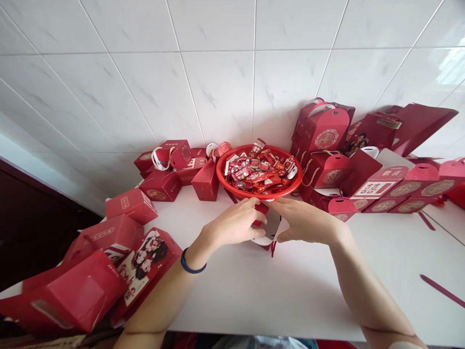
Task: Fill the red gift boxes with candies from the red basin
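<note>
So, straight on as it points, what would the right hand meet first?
Probably the left hand, across the open red gift box; depth is unclear, so the box might come first.

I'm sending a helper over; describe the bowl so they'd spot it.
Find the white table against the tiled wall. Along its back edge, between two groups of dark-red boxes and beyond the left hand and right hand, sits the bowl. Unlike those angular boxes, it is round, brighter red and heaped with wrapped pieces.
</note>
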### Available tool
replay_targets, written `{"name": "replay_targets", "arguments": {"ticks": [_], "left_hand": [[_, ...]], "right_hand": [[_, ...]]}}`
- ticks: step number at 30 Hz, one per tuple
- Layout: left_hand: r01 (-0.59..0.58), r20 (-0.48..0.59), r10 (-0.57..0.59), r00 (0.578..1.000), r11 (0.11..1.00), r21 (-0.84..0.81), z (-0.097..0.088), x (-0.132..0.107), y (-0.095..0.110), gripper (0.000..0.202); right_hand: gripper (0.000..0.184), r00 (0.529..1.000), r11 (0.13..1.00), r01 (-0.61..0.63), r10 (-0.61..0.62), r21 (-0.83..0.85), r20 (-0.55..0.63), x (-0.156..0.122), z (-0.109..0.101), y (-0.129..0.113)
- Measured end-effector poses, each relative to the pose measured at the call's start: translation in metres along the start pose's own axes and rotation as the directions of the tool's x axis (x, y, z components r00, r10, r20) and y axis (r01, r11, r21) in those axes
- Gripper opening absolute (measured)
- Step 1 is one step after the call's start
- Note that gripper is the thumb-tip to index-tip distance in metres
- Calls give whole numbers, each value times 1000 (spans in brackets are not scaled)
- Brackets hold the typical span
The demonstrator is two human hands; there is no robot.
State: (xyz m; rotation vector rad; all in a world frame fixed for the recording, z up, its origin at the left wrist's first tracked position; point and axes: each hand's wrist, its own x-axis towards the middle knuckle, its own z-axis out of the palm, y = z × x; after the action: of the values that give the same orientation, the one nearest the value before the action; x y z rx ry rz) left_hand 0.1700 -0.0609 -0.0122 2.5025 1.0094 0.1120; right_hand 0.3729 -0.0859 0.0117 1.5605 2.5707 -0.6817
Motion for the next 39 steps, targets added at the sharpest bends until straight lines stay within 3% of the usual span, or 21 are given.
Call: {"name": "replay_targets", "arguments": {"ticks": [4,7,9,14,18,26,29,31,34,36,39], "left_hand": [[7,42,-7,999,1000,16,6,-7,12,26],[69,97,-69,993,998,5,4,-14,17,29],[103,104,-103,989,995,-1,2,-17,17,35],[185,85,-181,980,982,-43,-6,-17,9,57],[318,161,-307,938,947,-48,-15,-14,1,63],[398,229,-388,893,917,3,-13,-9,-24,93],[372,179,-369,912,928,17,-15,-8,-24,83],[360,138,-358,923,933,18,-18,-9,-21,72],[337,74,-337,939,941,7,-20,-10,-17,57],[303,-1,-303,953,953,-3,-20,-10,-17,47],[303,-143,-298,944,953,11,-16,-10,-18,36]], "right_hand": [[73,1000,999,8,-8,45,-1,-2,-2,1],[65,1000,999,28,-28,29,-6,-3,-4,2],[57,999,999,-37,38,-25,23,-4,-6,3],[66,976,973,-184,198,-143,95,-2,-7,6],[70,975,973,-179,195,-145,102,3,-7,8],[66,981,977,-169,180,-132,73,11,-5,18],[54,992,988,-130,129,-79,-16,9,-9,26],[39,986,998,-67,69,17,-155,13,-12,32],[22,921,985,72,-4,159,-390,34,-12,40],[23,868,981,123,-32,151,-495,59,-9,44],[33,833,994,77,-20,80,-553,97,-5,48]]}}
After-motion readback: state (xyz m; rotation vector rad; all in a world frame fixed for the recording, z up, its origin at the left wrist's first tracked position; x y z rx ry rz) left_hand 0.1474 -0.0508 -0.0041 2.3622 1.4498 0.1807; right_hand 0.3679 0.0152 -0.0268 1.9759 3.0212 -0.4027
